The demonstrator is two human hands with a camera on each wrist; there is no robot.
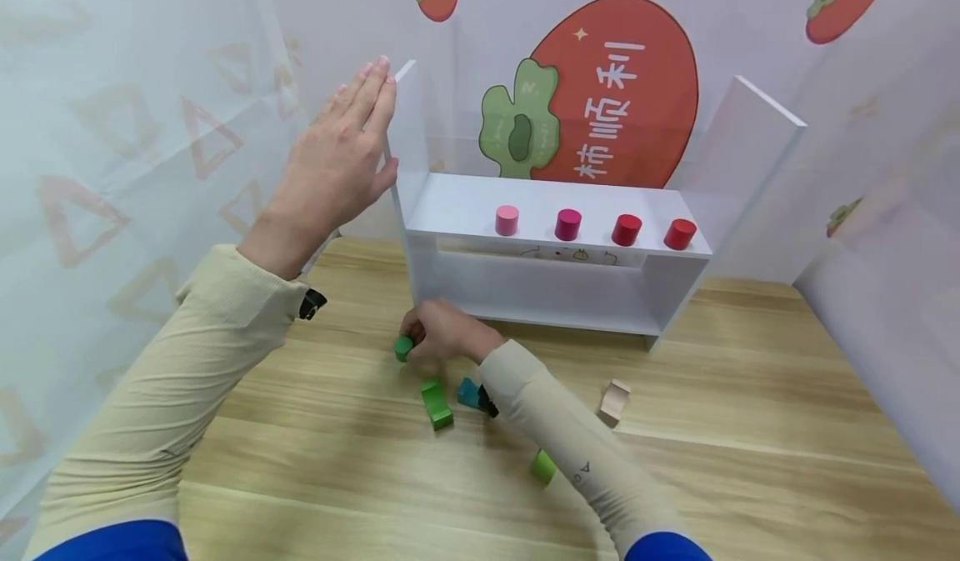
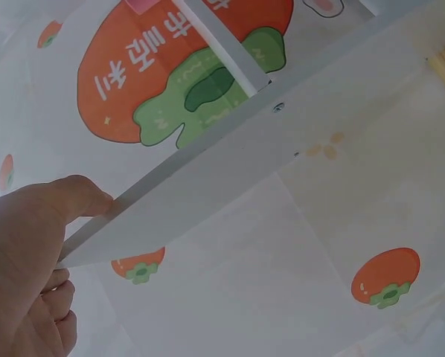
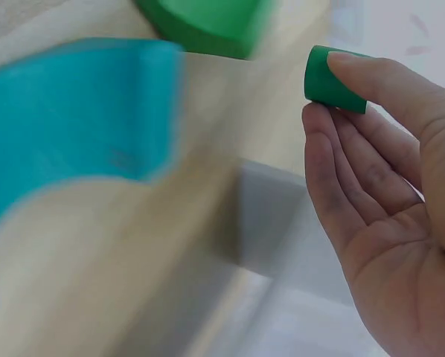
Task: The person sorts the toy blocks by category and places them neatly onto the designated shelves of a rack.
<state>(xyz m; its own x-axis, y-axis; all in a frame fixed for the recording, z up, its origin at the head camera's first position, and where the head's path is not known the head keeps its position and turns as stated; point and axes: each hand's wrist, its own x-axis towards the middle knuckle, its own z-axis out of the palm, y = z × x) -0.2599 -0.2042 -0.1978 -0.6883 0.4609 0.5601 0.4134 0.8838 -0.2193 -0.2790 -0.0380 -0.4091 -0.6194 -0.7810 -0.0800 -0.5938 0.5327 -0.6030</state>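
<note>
My left hand (image 1: pixel 335 154) is at the upper left side panel (image 2: pixel 200 167) of a white shelf (image 1: pixel 540 294). Its thumb lies against the panel's edge, and the fingers reach along the outer face, so the board is held between them. Low in front of the shelf's left end, my right hand (image 1: pixel 448 332) pinches a small green cylinder (image 3: pixel 334 78) between thumb and fingertips. Near that hand on the table lie a bright green block (image 1: pixel 437 405) and a blue-teal curved block (image 3: pixel 81 104), which the right forearm partly hides in the head view.
Pink, magenta and red cylinders (image 1: pixel 567 225) stand in a row on the shelf's upper board. On the wooden table (image 1: pixel 750 428) are a light wooden block (image 1: pixel 614 403) and a lime-green piece (image 1: pixel 543 466) beside the right sleeve. A printed cloth (image 1: pixel 750 11) hangs behind the shelf.
</note>
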